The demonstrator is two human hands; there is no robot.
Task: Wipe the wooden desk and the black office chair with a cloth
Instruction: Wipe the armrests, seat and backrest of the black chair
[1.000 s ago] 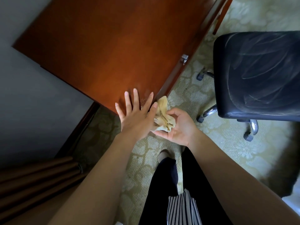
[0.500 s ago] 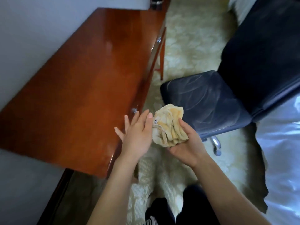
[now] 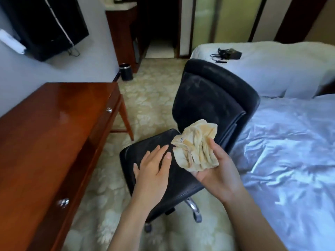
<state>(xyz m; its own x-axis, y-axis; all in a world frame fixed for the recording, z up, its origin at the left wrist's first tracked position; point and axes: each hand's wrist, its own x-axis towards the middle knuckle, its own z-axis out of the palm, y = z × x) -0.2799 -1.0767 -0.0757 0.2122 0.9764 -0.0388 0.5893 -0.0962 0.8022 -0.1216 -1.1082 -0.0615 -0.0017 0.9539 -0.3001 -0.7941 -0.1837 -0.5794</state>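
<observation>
A crumpled yellowish cloth [image 3: 196, 146] rests in my right hand [image 3: 216, 171], palm up, fingers curled around its lower edge. My left hand [image 3: 152, 169] hovers flat beside it with fingers spread, holding nothing, just left of the cloth. Both hands are above the seat of the black office chair [image 3: 213, 98], whose backrest rises behind the cloth. The reddish wooden desk [image 3: 45, 134] with metal drawer knobs runs along the left side.
A bed with white sheets [image 3: 290, 160] lies close on the right of the chair. A second bed [image 3: 272, 69] at the back holds a black bag. A small black bin [image 3: 126, 71] stands by the wall, and a dark TV [image 3: 43, 24] hangs above the desk. Pale patterned carpet covers the floor.
My view has swung up and right from the desk corner to the chair and beds. Both hands moved with the cloth from beside the desk to above the chair seat.
</observation>
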